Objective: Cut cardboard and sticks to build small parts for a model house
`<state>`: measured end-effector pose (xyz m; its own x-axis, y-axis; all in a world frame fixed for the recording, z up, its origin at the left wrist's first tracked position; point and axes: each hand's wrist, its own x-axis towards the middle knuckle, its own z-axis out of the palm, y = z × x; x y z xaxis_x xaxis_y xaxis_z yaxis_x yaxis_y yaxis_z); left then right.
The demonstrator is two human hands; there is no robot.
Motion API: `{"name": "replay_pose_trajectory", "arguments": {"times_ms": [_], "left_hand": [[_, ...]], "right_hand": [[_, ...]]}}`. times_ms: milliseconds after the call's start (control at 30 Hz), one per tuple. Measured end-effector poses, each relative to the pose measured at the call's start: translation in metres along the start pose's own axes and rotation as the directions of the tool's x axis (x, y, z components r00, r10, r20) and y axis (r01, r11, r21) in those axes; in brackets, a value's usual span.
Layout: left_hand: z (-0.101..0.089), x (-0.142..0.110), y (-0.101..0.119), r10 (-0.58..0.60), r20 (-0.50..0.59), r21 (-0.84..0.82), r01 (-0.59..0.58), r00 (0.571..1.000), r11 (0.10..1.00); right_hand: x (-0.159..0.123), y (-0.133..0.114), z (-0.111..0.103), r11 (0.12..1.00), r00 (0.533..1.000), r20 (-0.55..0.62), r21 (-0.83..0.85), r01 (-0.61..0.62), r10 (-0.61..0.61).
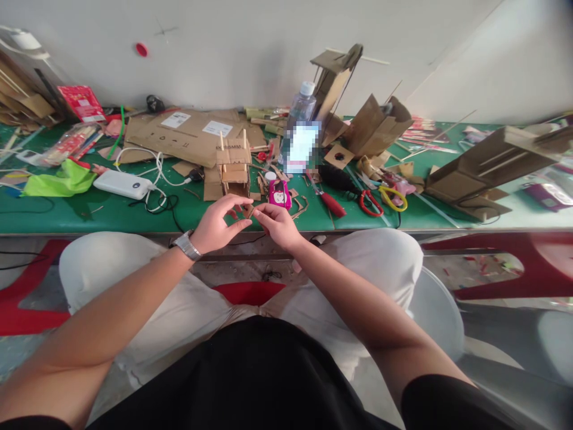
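Over the table's front edge my two hands meet at a small brown piece [248, 209], apparently cardboard. My right hand [278, 226] pinches it between thumb and forefinger. My left hand [220, 224], with a watch at the wrist, curls its fingertips onto the same piece from the other side, its thumb held a little apart. Just beyond them stands a small cardboard structure [233, 169] with wooden sticks rising from its top. A pink packet [279, 194] lies right behind my right hand.
A glowing phone [301, 146] leans before a plastic bottle [306, 103]. Red-handled scissors [371, 203], a red-handled tool [332, 204] and a white power bank [122, 184] with cables lie on the green table [188, 222]. Flat cardboard [179, 140] lies behind; a tall cardboard construction [486, 170] stands right.
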<state>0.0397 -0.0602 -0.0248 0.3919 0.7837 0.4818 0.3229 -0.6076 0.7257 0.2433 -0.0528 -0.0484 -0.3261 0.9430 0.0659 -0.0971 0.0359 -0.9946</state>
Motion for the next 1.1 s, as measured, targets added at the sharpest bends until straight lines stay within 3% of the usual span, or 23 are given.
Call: {"name": "replay_pose_trajectory", "arguments": {"times_ms": [467, 833, 1100], "left_hand": [[0.0053, -0.0032, -0.0037, -0.105, -0.041, 0.013, 0.106, 0.994, 0.994], [-0.0012, 0.0009, 0.0007, 0.084, -0.02, 0.155, -0.08, 0.996, 0.985], [0.0004, 0.0013, -0.0002, 0.103, -0.068, 0.247, -0.083, 0.992, 0.966]], "right_hand": [[-0.0012, -0.0017, -0.0007, 1.0, 1.0, -0.005, 0.0, -0.029, 0.029], [0.0015, 0.0016, -0.0003, 0.999, 0.999, -0.051, -0.032, -0.002, 0.0], [0.0, 0.0048, -0.0002, 0.994, 1.0, -0.012, -0.109, 0.014, -0.015]]}}
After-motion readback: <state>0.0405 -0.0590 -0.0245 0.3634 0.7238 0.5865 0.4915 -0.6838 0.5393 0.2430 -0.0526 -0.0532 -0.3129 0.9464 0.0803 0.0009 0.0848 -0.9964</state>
